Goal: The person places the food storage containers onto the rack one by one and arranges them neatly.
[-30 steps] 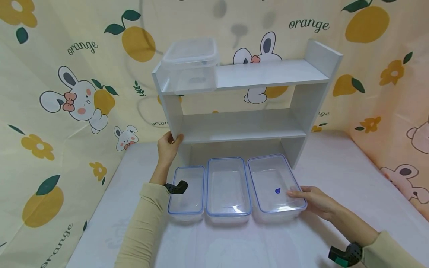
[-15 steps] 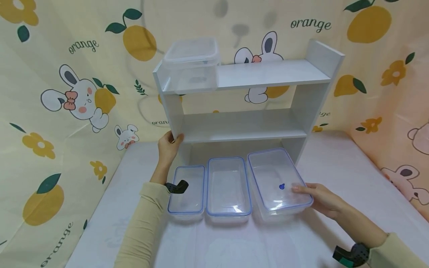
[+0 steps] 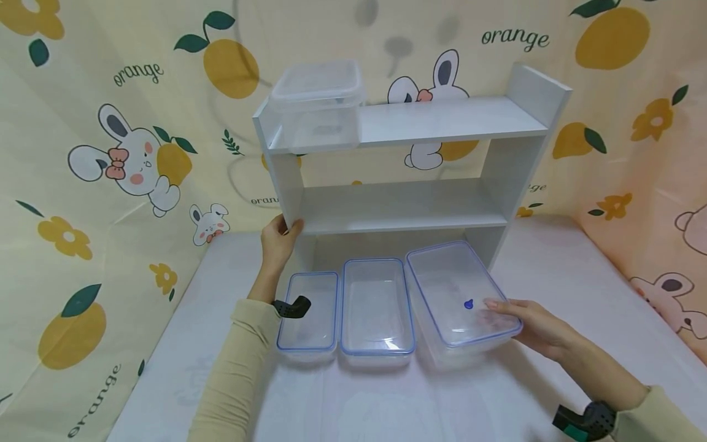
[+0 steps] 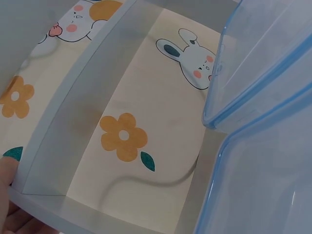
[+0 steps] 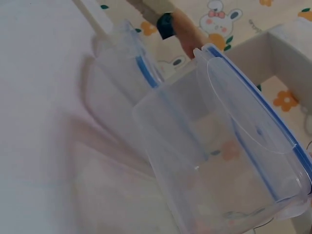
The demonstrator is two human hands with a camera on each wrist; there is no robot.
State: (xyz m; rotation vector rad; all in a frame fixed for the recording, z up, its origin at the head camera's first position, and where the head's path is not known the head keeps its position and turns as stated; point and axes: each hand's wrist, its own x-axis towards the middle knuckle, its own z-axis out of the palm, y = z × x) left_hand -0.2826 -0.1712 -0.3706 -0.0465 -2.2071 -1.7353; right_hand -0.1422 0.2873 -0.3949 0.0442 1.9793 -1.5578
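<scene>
My left hand [image 3: 278, 242] grips the left side panel of a white shelf unit [image 3: 405, 226]; in the left wrist view its fingers [image 4: 24, 222] show at the panel's edge. My right hand [image 3: 541, 325] holds the near right corner of a clear lidded container [image 3: 453, 282] with a blue rim, thumb on top of the lid. That container stands tilted, its near end raised above the table; the right wrist view shows its clear side wall [image 5: 180, 141]. Most of the right hand is hidden there. Left of it sit a middle container [image 3: 375, 301] and a smaller one [image 3: 310, 307], both lidded and blue-rimmed.
A frosted lidded box [image 3: 317, 107] stands at the left of the shelf's top board. The shelf's middle board [image 3: 397, 202] runs between the side panels. The white table [image 3: 386, 411] extends in front, and printed cloth [image 3: 127, 245] hangs behind and at the sides.
My right hand has moved right and slightly up, lifting the near end of the right container and swinging it rightward. The left hand keeps its hold on the panel.
</scene>
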